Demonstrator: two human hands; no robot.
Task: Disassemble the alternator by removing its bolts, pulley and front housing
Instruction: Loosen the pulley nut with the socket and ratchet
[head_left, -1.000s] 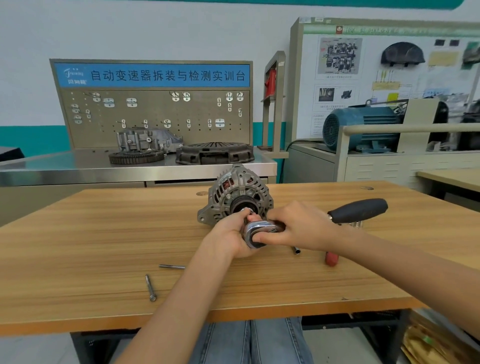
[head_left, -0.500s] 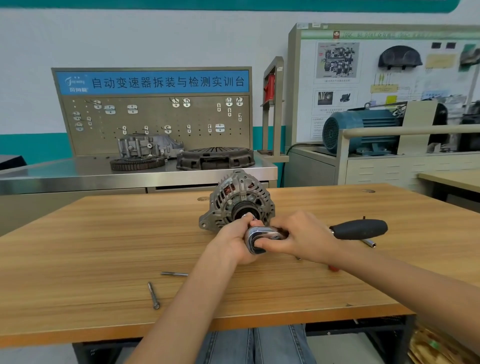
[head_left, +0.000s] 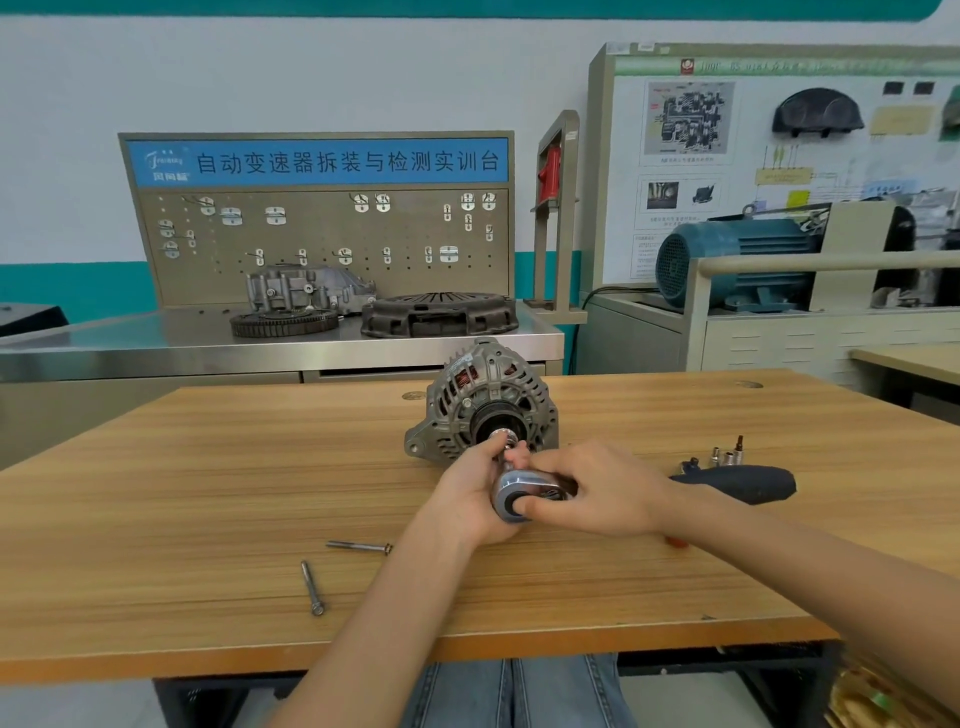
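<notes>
The alternator (head_left: 480, 402) stands on edge near the middle of the wooden table (head_left: 156, 519), toward its far side. Its shaft axis runs far to near, so the front face with the dark pulley (head_left: 493, 421) points at the person, tipped a little to the near right. A mounting ear juts out at its lower left, resting on the table.

One ratchet (head_left: 524, 493) is at the shaft, its chrome head just near of the pulley and its black handle (head_left: 748, 480) lying out to the right, so its long axis runs left to right. The left hand (head_left: 467, 493) cups the ratchet head from the left and below, fingers curled around it with the fingertips up by the shaft end. The right hand (head_left: 597, 493) covers the neck of the ratchet, fingers curled over it and the thumb pressing on the dark centre of the head.

Two long bolts (head_left: 358, 545) lie loose on the table to the near left: one roughly left to right, the other (head_left: 311, 587) running near to far, head at the near end. They are close together but apart.

Just beyond the handle on the right stand a few small sockets or bits (head_left: 724, 457), about four; the exact count is hard to tell. A red bit of something (head_left: 675, 541) peeks out beneath the right forearm.
</notes>
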